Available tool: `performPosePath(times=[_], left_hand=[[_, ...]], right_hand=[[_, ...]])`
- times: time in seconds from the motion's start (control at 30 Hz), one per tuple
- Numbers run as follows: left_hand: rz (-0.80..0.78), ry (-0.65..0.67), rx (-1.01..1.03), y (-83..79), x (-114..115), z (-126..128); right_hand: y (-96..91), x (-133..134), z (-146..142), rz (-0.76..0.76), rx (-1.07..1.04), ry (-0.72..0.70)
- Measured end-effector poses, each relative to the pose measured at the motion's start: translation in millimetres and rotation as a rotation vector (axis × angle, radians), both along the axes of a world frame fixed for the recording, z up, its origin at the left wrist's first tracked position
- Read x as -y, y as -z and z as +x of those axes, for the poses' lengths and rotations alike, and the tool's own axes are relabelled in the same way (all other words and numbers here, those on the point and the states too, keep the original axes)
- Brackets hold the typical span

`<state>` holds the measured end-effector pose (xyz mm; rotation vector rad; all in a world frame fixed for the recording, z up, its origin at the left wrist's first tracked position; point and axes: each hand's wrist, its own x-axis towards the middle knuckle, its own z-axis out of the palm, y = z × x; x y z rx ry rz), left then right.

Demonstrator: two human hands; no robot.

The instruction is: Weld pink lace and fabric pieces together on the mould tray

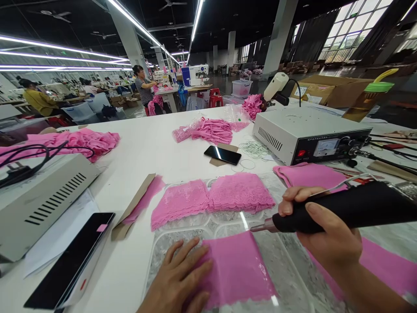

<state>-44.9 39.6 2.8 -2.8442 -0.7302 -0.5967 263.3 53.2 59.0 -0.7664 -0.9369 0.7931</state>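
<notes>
My right hand (335, 239) is wrapped round a black handheld ultrasonic welding gun (329, 208), a cylinder with a metal lever. Its narrow metal tip touches or sits just over the top right corner of a folded pink fabric piece (237, 265). My left hand (184, 278) lies flat on the left side of that piece, fingers spread. Beneath the piece is a clear plastic sheet or tray (286, 269) with rounded compartments. Just beyond lie two stacks of pink lace pieces, a left stack (182, 200) and a right stack (241, 191).
A grey generator box (312, 126) stands at back right, another grey box (42, 204) at left. A phone (223, 154), pink straps (211, 130) and a black tablet-like panel (70, 261) lie on the white table (140, 139). A person (145, 89) works beyond.
</notes>
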Motion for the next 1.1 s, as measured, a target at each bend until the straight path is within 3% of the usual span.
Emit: performPosePath(times=[0.23, 0.57, 0.87, 1.1], left_hand=[[-0.01, -0.005, -0.01, 0.6, -2, 0], [-0.041, -0.062, -0.045, -33.2, 5, 9], [-0.059, -0.065, -0.07, -18.0, 5, 2], [-0.093, -0.099, -0.11, -26.3, 7, 5]], right_hand=[[-1.4, -1, -3, 0.018, 0.019, -0.049], [-2.4, 5, 5, 0.005, -0.032, -0.037], [2.8, 13, 9, -0.028, -0.048, -0.106], [4.5, 13, 9, -0.027, -0.023, -0.133]])
